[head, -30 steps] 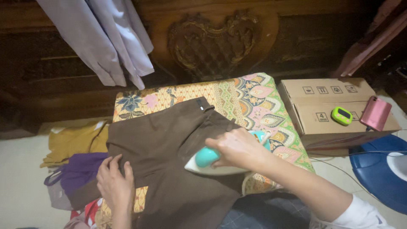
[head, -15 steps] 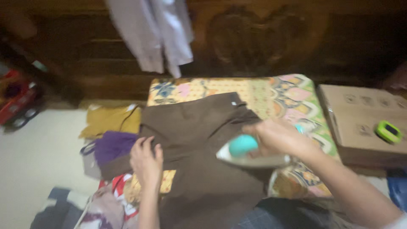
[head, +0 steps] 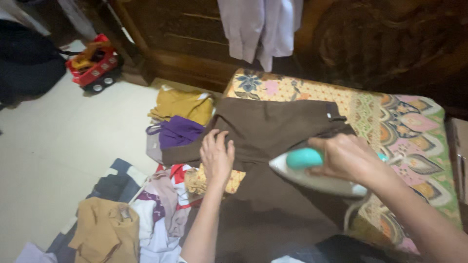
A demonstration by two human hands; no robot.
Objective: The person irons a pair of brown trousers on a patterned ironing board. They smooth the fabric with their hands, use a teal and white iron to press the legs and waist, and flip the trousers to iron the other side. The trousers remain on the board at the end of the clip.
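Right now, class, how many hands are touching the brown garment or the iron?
2: the left hand presses flat on the brown garment; the right hand grips the iron resting on it.

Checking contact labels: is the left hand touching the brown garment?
Touching. The head view shows the left hand lying flat on the brown garment, fingers spread on the cloth with no gap.

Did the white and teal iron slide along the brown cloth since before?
Cannot tell. The camera swung left, but the white and teal iron sits about as far below the brown cloth's waistband as before.
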